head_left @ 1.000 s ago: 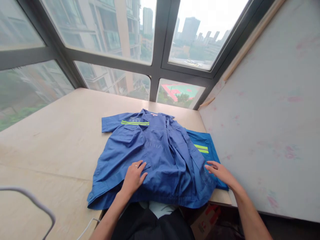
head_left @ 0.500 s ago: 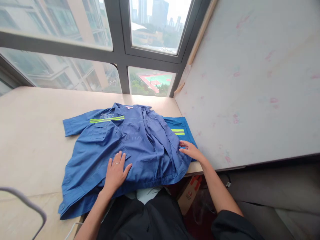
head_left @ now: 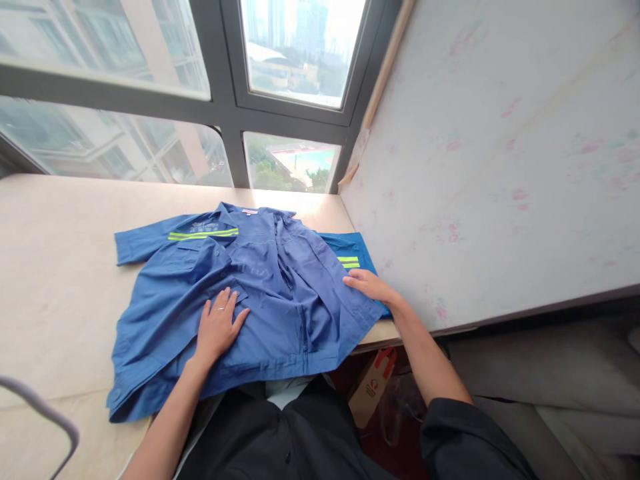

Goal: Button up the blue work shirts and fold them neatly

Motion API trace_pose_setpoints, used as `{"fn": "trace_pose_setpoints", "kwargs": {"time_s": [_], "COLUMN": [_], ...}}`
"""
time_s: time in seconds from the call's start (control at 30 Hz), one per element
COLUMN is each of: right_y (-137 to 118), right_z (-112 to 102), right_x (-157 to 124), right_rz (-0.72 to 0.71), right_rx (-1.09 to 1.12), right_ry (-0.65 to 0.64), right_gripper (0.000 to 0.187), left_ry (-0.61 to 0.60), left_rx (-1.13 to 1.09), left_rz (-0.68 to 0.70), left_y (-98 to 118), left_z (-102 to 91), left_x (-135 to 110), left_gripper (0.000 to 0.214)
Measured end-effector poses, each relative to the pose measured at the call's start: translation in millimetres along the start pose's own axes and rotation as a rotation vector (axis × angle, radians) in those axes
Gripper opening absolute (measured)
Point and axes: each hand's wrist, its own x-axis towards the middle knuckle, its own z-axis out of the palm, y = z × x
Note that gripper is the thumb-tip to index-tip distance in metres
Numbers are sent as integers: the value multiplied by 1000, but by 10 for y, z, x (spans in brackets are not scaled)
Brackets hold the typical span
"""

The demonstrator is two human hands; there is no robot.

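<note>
Flat palm, fingers loosely spread, nothing held: left hand [head_left: 217, 330] rests on shirt [head_left: 260, 287]. Right hand [head_left: 373, 287] sits at shirt's right side, thumb and fingers close; can't tell whether cloth is pinched. Shirt lies open on table [head_left: 55, 260], partly over folded garment [head_left: 361, 245]. Change since half a second ago: lower right hem, bulging then, now runs out to straighter corner, so that side likely sits flatter. Front hem hides most of near edge by lap. Right is tight, wall [head_left: 490, 173] just beside; left, table stretches wide, cable [head_left: 49, 408] near front.

pale tabletop [head_left: 60, 220] beneath a blue shirt [head_left: 265, 283] and another blue garment [head_left: 357, 245]
</note>
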Motion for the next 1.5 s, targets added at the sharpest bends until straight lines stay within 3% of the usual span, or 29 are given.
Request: {"fn": "trace_pose_setpoints", "kwargs": {"time_s": [0.23,0.4,0.53,0.67,0.77,0.87,0.97,1.03,1.1,1.2,1.3,1.43,1.5], "right_y": [-374,-550,-530,-475,-519,-630,-720,-729,-705,-681,-746,-891,-915], "right_z": [-134,-270,-66,275,541,935,1461,1773,1968,2032,1997,2098,2201], "right_x": [647,764,471,160,49,-8,-35,7,110,289,336,198,153], "right_rz": [28,22,-4,-10,-65,-142,-194,-224,-168,-20,84,110,68], "right_rx": [243,274,334,227,167,51,-147,-200,-157,-36,90,271,370], "right_ry": [384,439,268,28,-39,-79,-166,-211,-198,-177,-259,-429,-509], "right_gripper": [35,27,34,46,45,35,26,32,43,49,55,69,76], "left_ry": [-27,-23,-9,13,76,104,95,101,113,124,121,29,-47], "left_rx": [-21,-76,-118,-266,-373,-433,-482,-521,-574,-609,-535,-367,-297], "left_rz": [-56,-87,-77,-111,-187,-203,-174,-168,-170,-190,-172,-100,-84], "left_y": [-111,-201,-230,-250,-259,-242,-207,-190,-193,-237,-288,-278,-241], "left_z": [28,-90,-195,-265,-367,-500,-603,-643,-667,-680,-661,-572,-515], "left_x": [445,699,597,334,167,78,50,37,12,-37,-46,46,98], "left_gripper": [61,54,38,30,25,22,21,21,22,23,17,30,23]}}
